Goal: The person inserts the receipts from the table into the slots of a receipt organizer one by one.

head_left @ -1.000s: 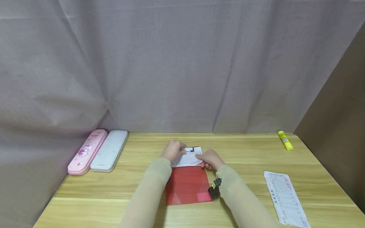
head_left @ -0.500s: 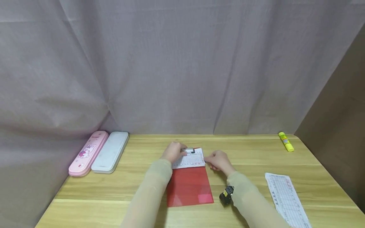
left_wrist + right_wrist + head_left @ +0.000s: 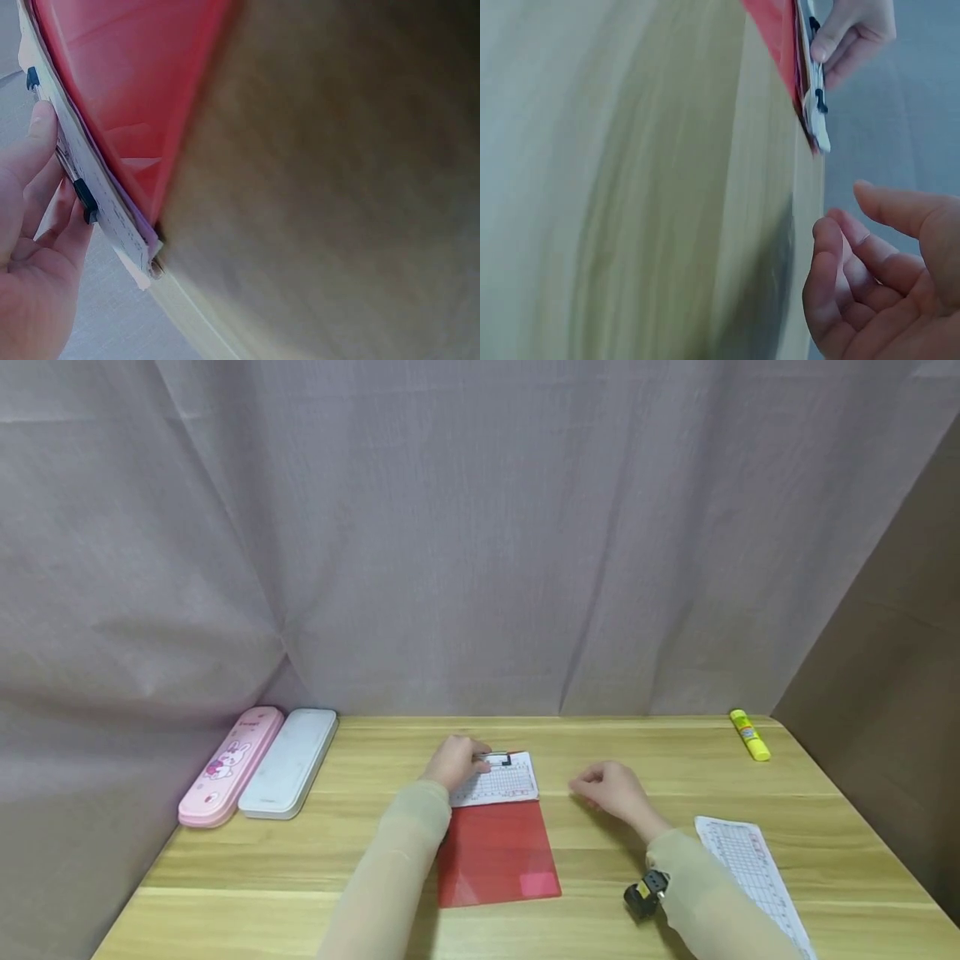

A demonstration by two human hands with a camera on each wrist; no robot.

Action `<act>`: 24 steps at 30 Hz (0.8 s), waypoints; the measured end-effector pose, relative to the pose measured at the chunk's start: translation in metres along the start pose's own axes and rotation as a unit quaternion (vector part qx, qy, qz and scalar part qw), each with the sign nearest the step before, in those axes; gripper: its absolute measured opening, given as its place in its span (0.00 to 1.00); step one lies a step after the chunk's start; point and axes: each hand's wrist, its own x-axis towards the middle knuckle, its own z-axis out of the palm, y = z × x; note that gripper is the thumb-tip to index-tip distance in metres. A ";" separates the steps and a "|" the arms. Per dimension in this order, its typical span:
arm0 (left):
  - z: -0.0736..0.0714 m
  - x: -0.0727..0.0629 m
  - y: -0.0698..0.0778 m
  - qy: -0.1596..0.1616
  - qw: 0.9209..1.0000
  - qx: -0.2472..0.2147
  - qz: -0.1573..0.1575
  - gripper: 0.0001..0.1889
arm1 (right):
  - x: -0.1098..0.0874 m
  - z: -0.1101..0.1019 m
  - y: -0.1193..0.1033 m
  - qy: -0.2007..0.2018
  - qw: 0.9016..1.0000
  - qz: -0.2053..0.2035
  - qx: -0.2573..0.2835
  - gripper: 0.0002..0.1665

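A red translucent file folder (image 3: 495,852) lies flat on the wooden table. Folded printed paper (image 3: 504,785) covers its far end, beneath a metal clip (image 3: 495,759) with black end pieces. My left hand (image 3: 452,762) holds the folder's clip at the upper left. In the left wrist view, the thumb presses the clip bar (image 3: 69,161), with several fingers curled next to it. To the right of the folder, my right hand (image 3: 617,792) hovers apart from the paper. The right wrist view shows its thumb away from loosely bent fingers (image 3: 829,262), holding nothing.
Another printed sheet (image 3: 753,877) lies at right, partly behind the right sleeve. A yellow glue stick (image 3: 750,735) rests at the far right. Pink (image 3: 231,767) and white (image 3: 289,764) pencil cases sit at left. A grey curtain (image 3: 480,543) hangs behind the table.
My right hand has let go of the folded paper's right edge and moved to the right, away from the folder. The left hand stays at the clip.
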 end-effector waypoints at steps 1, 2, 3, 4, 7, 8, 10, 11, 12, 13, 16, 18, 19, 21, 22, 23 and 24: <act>0.001 0.000 0.000 -0.001 1.000 -0.001 -0.001 0.16 | -0.003 -0.004 0.002 0.000 1.000 -0.007 -0.008 0.12; 0.001 0.000 -0.001 -0.001 1.000 -0.001 -0.001 0.16 | -0.006 -0.008 0.005 0.002 1.000 -0.010 -0.012 0.11; 0.002 0.000 -0.001 0.001 1.000 -0.002 0.002 0.16 | -0.010 -0.012 0.007 0.003 1.000 -0.010 -0.016 0.12; 0.002 0.000 -0.001 0.003 1.000 -0.002 0.004 0.16 | -0.013 -0.015 0.010 0.004 1.000 -0.008 -0.017 0.12; 0.002 0.000 -0.001 0.007 1.000 -0.003 0.007 0.16 | -0.021 -0.025 0.018 0.003 1.000 -0.006 -0.016 0.14; 0.002 0.000 -0.001 0.007 1.000 -0.003 0.006 0.16 | -0.023 -0.028 0.021 0.004 1.000 -0.001 -0.010 0.14; 0.002 0.000 -0.001 0.006 1.000 -0.003 0.002 0.16 | -0.028 -0.033 0.027 0.007 1.000 -0.002 -0.010 0.15; 0.002 0.000 -0.001 0.006 1.000 -0.001 0.001 0.16 | -0.030 -0.036 0.030 0.013 1.000 -0.008 -0.017 0.15; 0.002 0.000 -0.001 0.006 1.000 0.000 0.000 0.16 | -0.032 -0.039 0.032 0.018 0.999 -0.014 -0.026 0.15; 0.002 0.000 0.000 0.006 1.000 -0.001 -0.002 0.16 | -0.034 -0.041 0.035 0.025 0.999 -0.020 -0.035 0.14; 0.002 0.000 0.000 0.012 1.000 -0.001 0.002 0.15 | -0.039 -0.049 0.044 0.044 0.996 -0.040 -0.069 0.14; 0.003 -0.001 0.000 0.016 1.000 -0.004 0.004 0.15 | -0.042 -0.055 0.052 0.047 0.994 -0.049 -0.080 0.15; 0.003 -0.001 0.000 0.018 1.000 -0.004 0.005 0.15 | -0.045 -0.057 0.056 0.047 0.994 -0.047 -0.084 0.15; 0.003 -0.001 0.000 0.020 1.000 -0.003 0.007 0.15 | -0.049 -0.064 0.065 0.046 0.993 -0.045 -0.095 0.15; 0.003 -0.001 0.000 0.020 1.000 0.000 0.007 0.15 | -0.051 -0.067 0.070 0.047 0.993 -0.042 -0.101 0.15; 0.003 0.000 0.000 0.021 1.000 0.001 0.008 0.15 | -0.053 -0.071 0.074 0.047 0.992 -0.042 -0.106 0.15; 0.003 -0.001 0.000 0.021 1.000 0.002 0.009 0.15 | -0.056 -0.074 0.079 0.048 0.992 -0.039 -0.113 0.15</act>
